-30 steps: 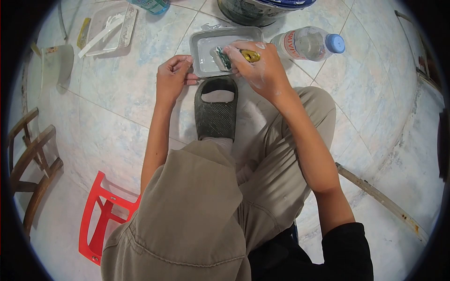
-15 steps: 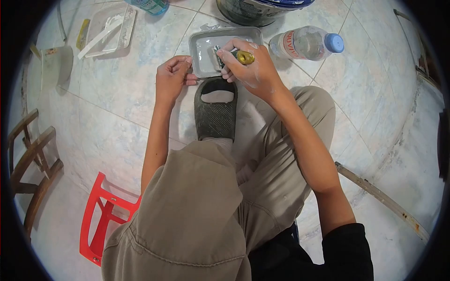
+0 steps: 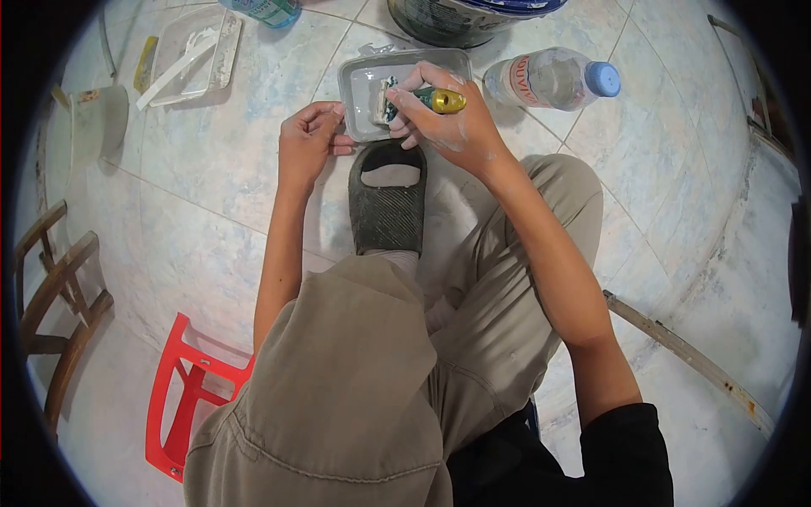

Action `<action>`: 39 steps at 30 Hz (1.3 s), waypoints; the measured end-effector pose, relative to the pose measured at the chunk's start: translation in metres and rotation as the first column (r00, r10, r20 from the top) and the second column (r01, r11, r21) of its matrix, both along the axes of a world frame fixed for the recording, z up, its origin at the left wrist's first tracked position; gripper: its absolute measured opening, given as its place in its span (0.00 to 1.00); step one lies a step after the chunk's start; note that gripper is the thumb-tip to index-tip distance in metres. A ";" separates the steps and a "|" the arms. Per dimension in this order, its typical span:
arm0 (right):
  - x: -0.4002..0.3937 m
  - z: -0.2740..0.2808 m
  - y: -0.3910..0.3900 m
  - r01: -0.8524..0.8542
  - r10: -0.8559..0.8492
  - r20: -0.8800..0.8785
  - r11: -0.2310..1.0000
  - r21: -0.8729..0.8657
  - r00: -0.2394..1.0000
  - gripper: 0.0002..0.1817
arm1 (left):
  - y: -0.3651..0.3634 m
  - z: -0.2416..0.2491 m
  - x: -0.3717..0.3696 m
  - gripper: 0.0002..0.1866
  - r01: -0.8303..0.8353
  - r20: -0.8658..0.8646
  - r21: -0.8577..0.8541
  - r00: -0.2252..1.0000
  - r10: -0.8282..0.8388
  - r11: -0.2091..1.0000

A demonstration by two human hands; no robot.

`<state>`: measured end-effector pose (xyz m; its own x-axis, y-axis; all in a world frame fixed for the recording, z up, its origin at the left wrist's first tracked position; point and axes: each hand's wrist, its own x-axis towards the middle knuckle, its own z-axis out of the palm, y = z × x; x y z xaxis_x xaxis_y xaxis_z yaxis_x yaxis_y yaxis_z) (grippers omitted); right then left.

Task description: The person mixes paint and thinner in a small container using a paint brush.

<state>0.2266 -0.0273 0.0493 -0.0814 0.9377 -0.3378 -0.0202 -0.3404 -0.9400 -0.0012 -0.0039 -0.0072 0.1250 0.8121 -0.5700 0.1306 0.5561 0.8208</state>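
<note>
A grey plastic tray (image 3: 347, 97) on the tiled floor holds pale, wet-looking paint. At its left rim is my left hand (image 3: 311, 135), thumb on the edge and fingers curled near the lower corner, pinching the side. My right hand (image 3: 452, 118), smeared with white, is closed around a paintbrush (image 3: 448, 101) with a green and yellow handle. The brush's head points left and sits down in the tray; fingers partly cover it. Just below the tray rests the toe of a dark slipper (image 3: 389, 215) on a foot.
A clear water bottle (image 3: 549, 78) with a blue cap lies right of the tray. Behind stands a paint bucket (image 3: 443, 25). A white-smeared plastic container (image 3: 221, 72) with a flat white stick (image 3: 173, 76) is at upper left. A red plastic stool (image 3: 160, 397) and wooden chair parts (image 3: 63, 279) are at left.
The brush has shifted slightly left in the tray, and its handle has tilted so more of its length shows. My left hand stays at the rim.
</note>
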 end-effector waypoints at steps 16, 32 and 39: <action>-0.005 -0.008 0.007 0.180 -0.184 -0.200 0.983 -0.041 0.962 0.15 | 0.001 0.001 0.000 0.14 0.005 0.019 0.002 1.000 -0.005 1.000; 0.027 0.007 0.016 -0.260 -0.096 0.521 0.782 0.566 0.848 0.14 | 0.000 0.003 0.001 0.14 0.000 -0.009 0.011 1.000 0.000 1.000; 0.022 -0.003 0.021 -0.231 -0.174 0.521 0.749 0.621 0.836 0.13 | 0.000 0.003 0.003 0.13 0.003 -0.010 0.019 1.000 -0.003 1.000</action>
<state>0.2483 -0.0060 0.0460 -0.1167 0.9326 0.3416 0.5303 0.3494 -0.7725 0.0016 -0.0037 -0.0041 0.1220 0.8225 -0.5556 0.1403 0.5398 0.8300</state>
